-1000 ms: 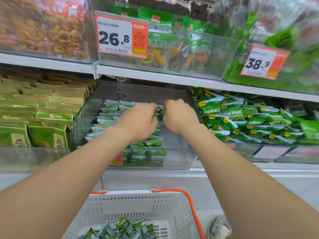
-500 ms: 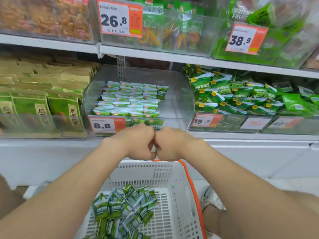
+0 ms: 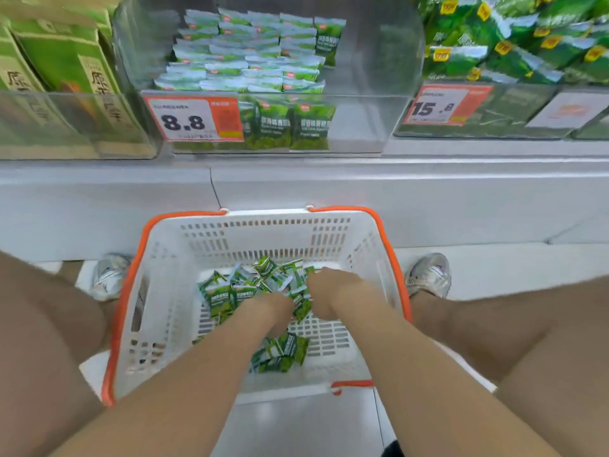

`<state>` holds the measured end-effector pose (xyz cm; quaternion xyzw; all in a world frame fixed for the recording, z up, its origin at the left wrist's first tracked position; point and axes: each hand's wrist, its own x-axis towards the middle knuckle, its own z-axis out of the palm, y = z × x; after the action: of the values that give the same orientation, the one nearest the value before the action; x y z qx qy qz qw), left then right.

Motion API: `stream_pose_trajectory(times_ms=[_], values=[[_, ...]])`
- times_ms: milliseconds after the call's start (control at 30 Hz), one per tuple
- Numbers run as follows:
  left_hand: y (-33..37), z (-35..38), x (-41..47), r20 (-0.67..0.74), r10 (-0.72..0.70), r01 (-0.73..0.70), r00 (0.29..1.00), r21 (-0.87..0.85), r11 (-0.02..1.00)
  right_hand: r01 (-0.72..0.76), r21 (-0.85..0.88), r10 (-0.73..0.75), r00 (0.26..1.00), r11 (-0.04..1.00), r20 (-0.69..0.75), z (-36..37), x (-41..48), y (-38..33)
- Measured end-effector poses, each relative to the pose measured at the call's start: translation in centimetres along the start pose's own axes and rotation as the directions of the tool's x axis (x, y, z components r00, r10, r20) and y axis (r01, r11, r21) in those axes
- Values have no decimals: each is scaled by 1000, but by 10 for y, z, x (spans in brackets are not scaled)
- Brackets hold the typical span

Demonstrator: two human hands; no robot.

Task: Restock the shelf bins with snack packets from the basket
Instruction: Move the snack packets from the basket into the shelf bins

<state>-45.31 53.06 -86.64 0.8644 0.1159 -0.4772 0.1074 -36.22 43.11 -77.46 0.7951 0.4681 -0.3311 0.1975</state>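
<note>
A white basket with orange handles [image 3: 171,258] stands on the floor between my feet. Small green snack packets [image 3: 227,291] lie heaped on its bottom, with a few more nearer me [image 3: 283,354]. My left hand [image 3: 273,311] and my right hand [image 3: 333,290] are side by side down in the heap, knuckles up, touching packets. Their fingers are hidden under the hands. Above, the clear shelf bin [image 3: 362,127] with the 8.8 price tag [image 3: 191,118] holds rows of the same packets [image 3: 247,61] on its left half.
A bin of green and tan boxes [image 3: 66,61] sits to the left. Larger green bags [image 3: 510,44] fill the bin with the 15.8 tag [image 3: 441,105] on the right. My shoes [image 3: 108,275] [image 3: 428,273] and knees flank the basket, in front of the white shelf base [image 3: 329,186].
Both hands left the shelf bin, came down together as fists, and now sit in the basket's packet heap. My view has tilted down toward the basket.
</note>
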Motion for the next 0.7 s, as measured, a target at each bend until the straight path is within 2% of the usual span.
stream_pose_trajectory(times_ms=[33, 133, 367, 500, 600, 667, 700], values=[[-1, 10, 7, 83, -9, 2, 997, 79, 997, -13, -2, 13, 1000, 1000, 0, 3, 4, -1], [-6, 28, 13, 213, 6, -29, 977, 102, 994, 7, 7, -7, 1000, 1000, -9, 10, 14, -2], [-9, 48, 21, 144, 65, -71, 987, 37, 997, 28, 42, -27, 1000, 999, -16, 10, 24, -6], [-15, 58, 27, 8, 49, -48, 999, -127, 991, 44, 35, -43, 998, 998, -34, 7, 27, -8], [-23, 56, 22, -23, 26, -31, 999, -272, 962, 46, 35, -45, 999, 998, -28, 8, 28, -9], [-29, 44, 15, -86, 2, -39, 996, -440, 897, 54, 58, -52, 998, 997, -30, 10, 28, -9], [-33, 37, 12, -136, -22, -62, 990, -580, 812, 63, 91, -61, 998, 994, -27, 10, 28, -7]])
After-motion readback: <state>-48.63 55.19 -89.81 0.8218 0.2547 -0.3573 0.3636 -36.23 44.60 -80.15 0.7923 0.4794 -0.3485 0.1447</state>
